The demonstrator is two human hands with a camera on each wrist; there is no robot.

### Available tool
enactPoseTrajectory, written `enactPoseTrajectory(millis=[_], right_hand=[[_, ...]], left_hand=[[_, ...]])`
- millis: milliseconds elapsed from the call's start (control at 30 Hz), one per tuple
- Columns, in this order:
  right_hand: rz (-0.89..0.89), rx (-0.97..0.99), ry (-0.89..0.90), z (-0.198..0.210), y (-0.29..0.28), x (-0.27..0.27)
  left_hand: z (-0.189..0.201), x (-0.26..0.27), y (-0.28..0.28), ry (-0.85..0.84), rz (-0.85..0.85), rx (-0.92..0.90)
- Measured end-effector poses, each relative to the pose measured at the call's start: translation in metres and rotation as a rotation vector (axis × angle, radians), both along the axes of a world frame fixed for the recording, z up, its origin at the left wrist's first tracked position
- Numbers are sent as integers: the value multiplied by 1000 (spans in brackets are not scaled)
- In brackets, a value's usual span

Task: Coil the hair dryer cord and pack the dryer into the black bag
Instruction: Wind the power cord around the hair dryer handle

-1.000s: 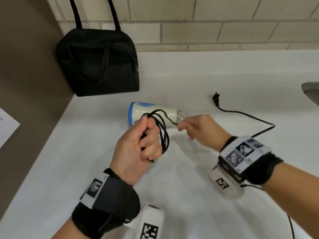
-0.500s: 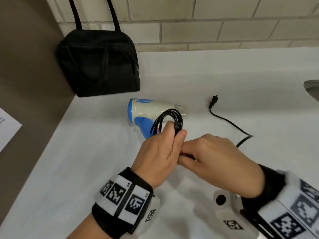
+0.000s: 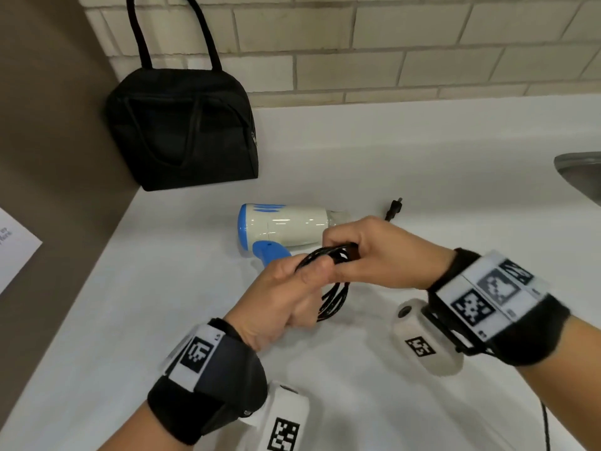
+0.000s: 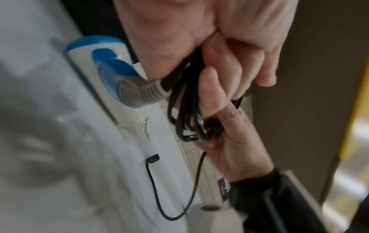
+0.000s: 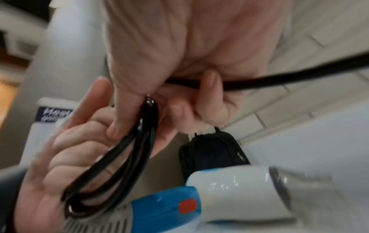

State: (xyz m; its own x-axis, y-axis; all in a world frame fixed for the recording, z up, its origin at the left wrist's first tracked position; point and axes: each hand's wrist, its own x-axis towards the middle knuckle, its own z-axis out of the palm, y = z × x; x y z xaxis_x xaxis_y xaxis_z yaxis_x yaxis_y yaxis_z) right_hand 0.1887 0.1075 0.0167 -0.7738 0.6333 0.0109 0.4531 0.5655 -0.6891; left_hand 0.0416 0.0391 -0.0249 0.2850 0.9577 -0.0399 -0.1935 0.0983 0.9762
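Note:
A white and blue hair dryer (image 3: 286, 231) lies on its side on the white counter (image 3: 406, 164), also seen in the left wrist view as dryer (image 4: 105, 75) and in the right wrist view as dryer (image 5: 229, 193). Its black cord is wound into a coil (image 3: 335, 294) just in front of it. My left hand (image 3: 286, 294) grips the coil (image 4: 187, 113) from the left. My right hand (image 3: 374, 252) pinches the top of the coil (image 5: 127, 157) and a loose strand (image 5: 279, 77). The plug (image 3: 395, 206) lies behind my right hand. The black bag (image 3: 182, 128) stands upright at the back left, zipped shut as far as I can see.
A brown wall panel (image 3: 48, 157) borders the counter on the left, with a white paper sign (image 3: 16, 245) on it. A tiled wall (image 3: 390, 43) runs along the back. A metal sink rim (image 3: 582, 174) shows at the right edge.
The plug has slid left toward the dryer as more cord was wound in. My right hand rose from under the left hand to the top of the coil, which now hangs lower.

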Motion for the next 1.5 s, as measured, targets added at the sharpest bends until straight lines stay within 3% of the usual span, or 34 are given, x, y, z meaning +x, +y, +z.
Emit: enactPoseTrajectory(millis=[100,400,500,633,767,867,967,1067,1300,1433,1500], right_hand=[[-9,-241,72,-11,0,-9],[-91,-371,263,-22,11,-11],[-187,-336,197,-24,19,15],[-334,-88,54,-42,20,31],[-300,398,-410,-53,1,10],[-198,528,-469,-52,-16,-4],[-100,495,-428,-44,-33,-12],[-34,365,-386,-32,-39,-12],[-53,199,-108,-11,-40,-3],[-100,152,-123,0,-33,4],[-118,125,-66,11,-26,10]], left_hand=[[1,-1,2,-152,40,-173],[2,3,5,-393,203,-281],[5,-8,9,-516,320,-264],[8,-18,12,-512,436,-182],[15,0,13,-383,463,-72],[22,10,14,-138,462,50],[18,18,12,177,442,208],[12,21,9,364,392,290],[6,21,11,549,344,376],[3,13,12,692,346,421],[1,11,8,638,326,355]])
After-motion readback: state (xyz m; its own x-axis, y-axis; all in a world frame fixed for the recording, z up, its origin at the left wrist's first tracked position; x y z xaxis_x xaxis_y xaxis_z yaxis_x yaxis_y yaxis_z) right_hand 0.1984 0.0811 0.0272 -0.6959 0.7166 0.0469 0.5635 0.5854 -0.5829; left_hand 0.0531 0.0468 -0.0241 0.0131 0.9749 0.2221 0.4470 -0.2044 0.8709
